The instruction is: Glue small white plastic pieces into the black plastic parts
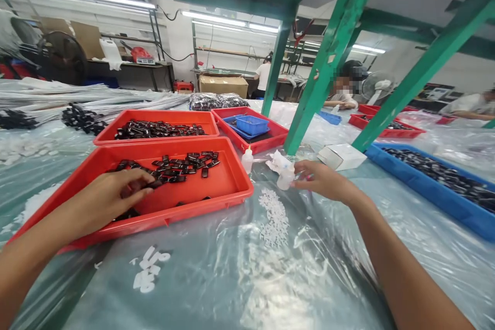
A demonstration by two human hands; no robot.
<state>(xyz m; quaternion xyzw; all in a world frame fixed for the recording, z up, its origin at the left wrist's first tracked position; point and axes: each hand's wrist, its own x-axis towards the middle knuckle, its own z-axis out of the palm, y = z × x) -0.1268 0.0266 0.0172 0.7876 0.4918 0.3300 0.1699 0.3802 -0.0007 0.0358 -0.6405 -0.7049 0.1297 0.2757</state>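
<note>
My left hand (121, 188) reaches into the near red tray (232, 180), which holds many small black plastic pieces (176, 169). Its fingers and thumb close around a glossy black piece (156, 184). On the right, my right hand (315, 179) has thumb and fingertips at the side of a small translucent bottle (285, 179), gripping it beside a crumpled white tissue (277, 161). Just left of that, a small white squeeze bottle (247, 160) stands upright against the tray. A pile of tiny white pieces (274, 219) lies in front on the plastic-covered table.
Larger white pieces (148, 270) lie near the front left. Behind are a second red tray (154, 126) and a red tray with blue bins (251, 125). A green post (320, 72), white box (342, 157) and blue tray (433, 180) stand right. Other people sit farther back.
</note>
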